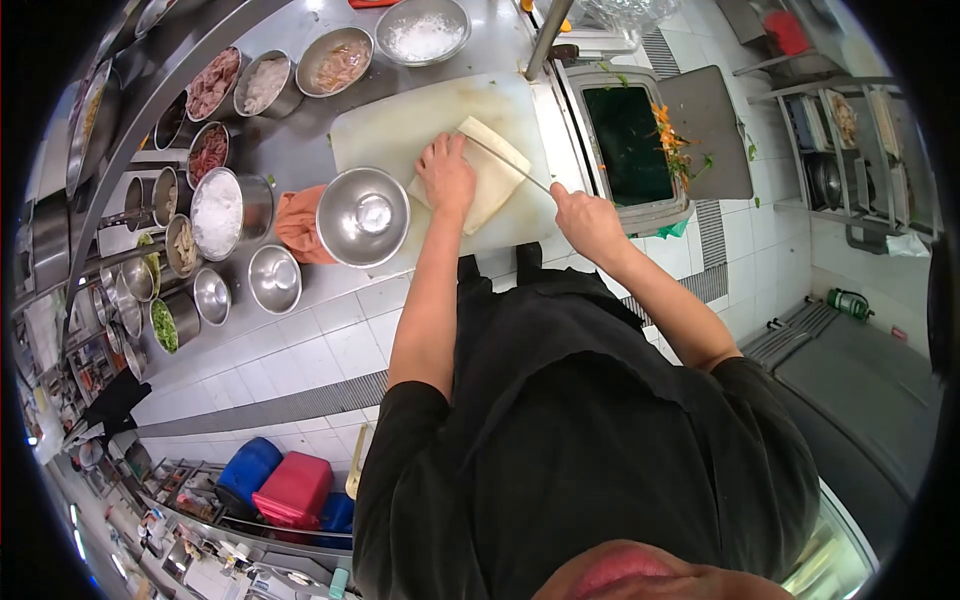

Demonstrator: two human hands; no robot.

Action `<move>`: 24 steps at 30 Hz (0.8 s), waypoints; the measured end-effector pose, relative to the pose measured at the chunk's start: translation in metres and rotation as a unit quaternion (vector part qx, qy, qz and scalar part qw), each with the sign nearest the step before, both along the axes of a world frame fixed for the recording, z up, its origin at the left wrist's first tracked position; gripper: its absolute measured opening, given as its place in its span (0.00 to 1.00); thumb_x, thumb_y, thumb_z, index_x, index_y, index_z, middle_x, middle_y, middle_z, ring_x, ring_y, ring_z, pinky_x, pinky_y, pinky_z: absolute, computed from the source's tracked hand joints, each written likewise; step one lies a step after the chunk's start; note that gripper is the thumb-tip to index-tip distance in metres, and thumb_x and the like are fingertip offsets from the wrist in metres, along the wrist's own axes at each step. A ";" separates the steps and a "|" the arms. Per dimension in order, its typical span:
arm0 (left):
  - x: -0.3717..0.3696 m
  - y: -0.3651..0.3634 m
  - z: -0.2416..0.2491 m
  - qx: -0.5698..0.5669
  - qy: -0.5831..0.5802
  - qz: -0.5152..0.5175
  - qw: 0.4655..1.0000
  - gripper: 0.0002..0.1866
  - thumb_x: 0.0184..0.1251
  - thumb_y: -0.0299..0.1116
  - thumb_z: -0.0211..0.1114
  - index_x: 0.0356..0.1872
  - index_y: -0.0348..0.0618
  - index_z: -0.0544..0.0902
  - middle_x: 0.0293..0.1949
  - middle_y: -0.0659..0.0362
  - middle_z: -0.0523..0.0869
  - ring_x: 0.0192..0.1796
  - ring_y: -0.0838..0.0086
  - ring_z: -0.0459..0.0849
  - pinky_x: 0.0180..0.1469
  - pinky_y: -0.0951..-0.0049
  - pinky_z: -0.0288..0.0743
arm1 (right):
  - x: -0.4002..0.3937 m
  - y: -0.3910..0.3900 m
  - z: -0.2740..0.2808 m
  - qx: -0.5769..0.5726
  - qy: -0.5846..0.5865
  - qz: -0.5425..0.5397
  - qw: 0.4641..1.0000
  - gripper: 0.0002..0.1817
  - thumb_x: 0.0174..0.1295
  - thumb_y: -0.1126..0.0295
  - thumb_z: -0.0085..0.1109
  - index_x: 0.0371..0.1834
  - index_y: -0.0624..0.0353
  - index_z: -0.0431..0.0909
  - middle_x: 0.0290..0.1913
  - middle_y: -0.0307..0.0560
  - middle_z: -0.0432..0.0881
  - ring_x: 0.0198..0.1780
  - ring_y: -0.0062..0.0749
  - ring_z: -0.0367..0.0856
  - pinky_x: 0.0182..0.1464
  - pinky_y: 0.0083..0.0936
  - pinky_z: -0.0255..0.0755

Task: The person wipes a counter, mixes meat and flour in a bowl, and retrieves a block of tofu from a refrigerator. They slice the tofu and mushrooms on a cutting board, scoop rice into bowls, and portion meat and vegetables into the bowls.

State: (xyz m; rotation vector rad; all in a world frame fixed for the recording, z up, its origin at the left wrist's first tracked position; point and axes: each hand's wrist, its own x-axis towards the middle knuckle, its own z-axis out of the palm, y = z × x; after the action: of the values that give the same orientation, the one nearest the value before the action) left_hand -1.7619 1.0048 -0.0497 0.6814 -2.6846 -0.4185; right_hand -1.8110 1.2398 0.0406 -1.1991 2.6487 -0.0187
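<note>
Pale sheet [485, 190] lies on the cutting board [375, 125] at 12 o'clock; my left hand [448, 180] presses its 10 o'clock side, fingers slightly spread, while my right fingers curl around the handle of the knife [515, 168]. I should bend the left fingertips away from the blade and draw it evenly, so the sheet does not drag. The handle is mostly covered, and I cannot tell how deep the edge is.

the cloth [303, 226] is orange, the apron [560, 340] black.
</note>
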 end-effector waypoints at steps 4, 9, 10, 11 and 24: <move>-0.002 -0.005 -0.005 0.002 -0.004 -0.012 1.000 0.21 0.61 0.27 0.60 0.57 0.53 0.80 0.60 0.58 0.77 0.61 0.60 0.74 0.62 0.52 0.65 | -0.002 -0.019 -0.031 0.010 -0.031 -0.011 0.999 0.07 0.64 0.72 0.51 0.44 0.57 0.71 0.25 0.54 0.84 0.29 0.50 0.87 0.30 0.42 0.80; -0.001 -0.007 -0.006 0.029 0.015 -0.008 0.999 0.20 0.61 0.25 0.60 0.56 0.53 0.81 0.59 0.57 0.79 0.61 0.59 0.74 0.63 0.52 0.66 | -0.020 -0.036 -0.036 0.004 -0.068 -0.027 0.997 0.12 0.64 0.72 0.50 0.49 0.60 0.72 0.32 0.58 0.86 0.35 0.53 0.88 0.36 0.46 0.81; 0.000 -0.005 -0.006 0.029 0.030 -0.006 0.999 0.20 0.61 0.24 0.59 0.55 0.53 0.81 0.58 0.57 0.79 0.61 0.59 0.75 0.63 0.53 0.67 | -0.020 -0.035 -0.033 0.005 -0.066 -0.030 0.997 0.12 0.64 0.72 0.50 0.49 0.60 0.72 0.32 0.58 0.86 0.35 0.53 0.88 0.36 0.46 0.81; 0.003 -0.003 -0.007 0.031 0.031 -0.010 0.999 0.20 0.61 0.24 0.59 0.55 0.53 0.81 0.58 0.57 0.79 0.61 0.59 0.75 0.63 0.53 0.67 | -0.021 -0.035 -0.029 0.012 -0.074 -0.032 0.997 0.12 0.64 0.73 0.50 0.49 0.60 0.72 0.32 0.58 0.86 0.36 0.53 0.88 0.37 0.46 0.81; 0.019 -0.014 -0.014 0.109 0.108 -0.040 0.987 0.15 0.61 0.21 0.61 0.48 0.44 0.82 0.55 0.51 0.79 0.59 0.52 0.75 0.62 0.53 0.68 | -0.024 -0.041 -0.013 0.021 -0.067 -0.025 0.997 0.12 0.64 0.73 0.48 0.50 0.61 0.73 0.30 0.58 0.86 0.35 0.54 0.88 0.37 0.45 0.81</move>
State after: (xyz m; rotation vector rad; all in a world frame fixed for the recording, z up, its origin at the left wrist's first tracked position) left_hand -1.7429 0.9912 -0.0632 0.5515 -2.4887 -0.7714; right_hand -1.8352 1.1990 0.0279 -1.0780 2.5496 -0.0510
